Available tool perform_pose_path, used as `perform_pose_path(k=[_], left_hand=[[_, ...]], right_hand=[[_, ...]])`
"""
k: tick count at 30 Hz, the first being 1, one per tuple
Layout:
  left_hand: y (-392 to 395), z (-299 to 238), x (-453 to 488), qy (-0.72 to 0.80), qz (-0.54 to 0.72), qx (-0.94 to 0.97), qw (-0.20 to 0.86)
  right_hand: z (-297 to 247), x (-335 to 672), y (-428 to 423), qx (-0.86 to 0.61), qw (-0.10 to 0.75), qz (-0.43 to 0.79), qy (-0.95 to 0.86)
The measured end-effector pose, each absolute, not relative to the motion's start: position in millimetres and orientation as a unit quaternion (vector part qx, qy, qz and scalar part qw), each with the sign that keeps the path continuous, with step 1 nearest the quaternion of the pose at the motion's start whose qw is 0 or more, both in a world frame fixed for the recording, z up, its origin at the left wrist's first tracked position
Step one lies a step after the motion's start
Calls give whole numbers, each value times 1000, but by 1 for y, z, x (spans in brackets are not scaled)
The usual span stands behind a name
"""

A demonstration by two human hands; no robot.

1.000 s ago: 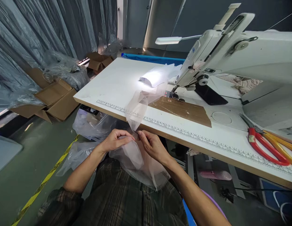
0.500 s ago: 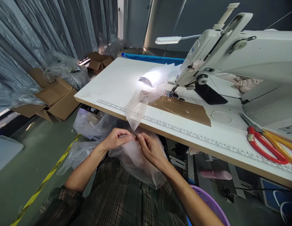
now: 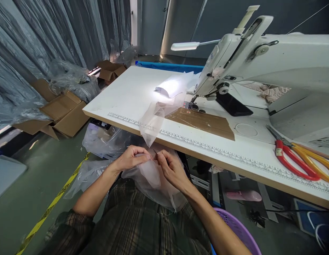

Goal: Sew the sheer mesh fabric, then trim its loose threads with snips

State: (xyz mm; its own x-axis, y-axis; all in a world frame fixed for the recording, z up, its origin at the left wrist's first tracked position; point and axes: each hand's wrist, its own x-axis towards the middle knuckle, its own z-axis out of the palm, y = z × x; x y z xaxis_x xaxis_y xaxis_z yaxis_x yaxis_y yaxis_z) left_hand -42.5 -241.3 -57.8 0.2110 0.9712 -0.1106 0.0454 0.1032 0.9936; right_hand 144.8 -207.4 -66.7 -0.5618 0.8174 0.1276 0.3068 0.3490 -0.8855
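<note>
My left hand [image 3: 131,158] and my right hand [image 3: 172,169] meet in my lap, just below the table's front edge. Both pinch the same sheer white fabric [image 3: 151,177], fingertips almost touching. The fabric bunches over my lap and a strip of it [image 3: 154,118] runs up over the table edge toward the needle of the white sewing machine [image 3: 228,63]. A small dark thing shows between my fingertips; I cannot make out what it is.
The white table [image 3: 127,95] carries a brown cardboard sheet [image 3: 204,120], folded white cloth [image 3: 171,86] under the lamp, and red and orange scissors [image 3: 297,159] at the right. Cardboard boxes [image 3: 61,109] and plastic bags lie on the floor at left. A purple basket [image 3: 238,233] sits by my right arm.
My hands have stayed at the same spot, fingers shifting slightly on the fabric. The view has tipped a little, bringing the purple basket into sight.
</note>
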Motion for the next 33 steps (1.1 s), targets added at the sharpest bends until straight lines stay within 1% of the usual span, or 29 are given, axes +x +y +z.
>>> perform_pose_path(k=[3, 5, 6, 8, 11, 14, 16, 18, 20, 21, 22, 24, 26, 27, 30, 33], left_hand=[[-241, -56, -35, 474, 393, 540, 575], [-239, -57, -26, 485, 393, 583, 519], [-238, -58, -21, 492, 401, 616, 466], [-238, -62, -11, 495, 421, 686, 326], [-240, -65, -8, 475, 459, 743, 112], [-241, -54, -21, 448, 505, 735, -62], [-236, -38, -36, 436, 503, 735, -128], [-225, -22, -52, 429, 449, 773, -127], [-213, -11, -64, 413, 348, 837, -90], [-207, -8, -68, 406, 295, 861, -85], [-203, -8, -71, 405, 250, 874, -97], [-201, -12, -74, 415, 203, 871, -169], [-207, -21, -74, 419, 215, 846, -248], [-213, -25, -73, 417, 234, 836, -267], [-236, -37, -65, 408, 282, 834, -243], [-252, -47, -56, 403, 282, 850, -189]], right_hand=[[-64, 155, -219, -315, 296, 510, -744], [-62, 164, -226, -319, 282, 534, -731], [-62, 170, -228, -332, 276, 539, -723], [-64, 184, -230, -369, 273, 533, -711], [-75, 210, -228, -442, 252, 490, -708], [-86, 233, -224, -530, 218, 381, -726], [-87, 239, -219, -563, 243, 300, -731], [-82, 236, -213, -554, 303, 274, -725], [-73, 224, -206, -517, 355, 308, -715], [-68, 216, -203, -499, 367, 340, -707], [-65, 206, -199, -487, 370, 377, -695], [-60, 187, -193, -471, 364, 451, -665], [-59, 168, -188, -455, 355, 504, -643], [-60, 159, -186, -445, 350, 523, -637], [-62, 136, -182, -422, 333, 582, -610], [-63, 122, -181, -404, 317, 654, -556]])
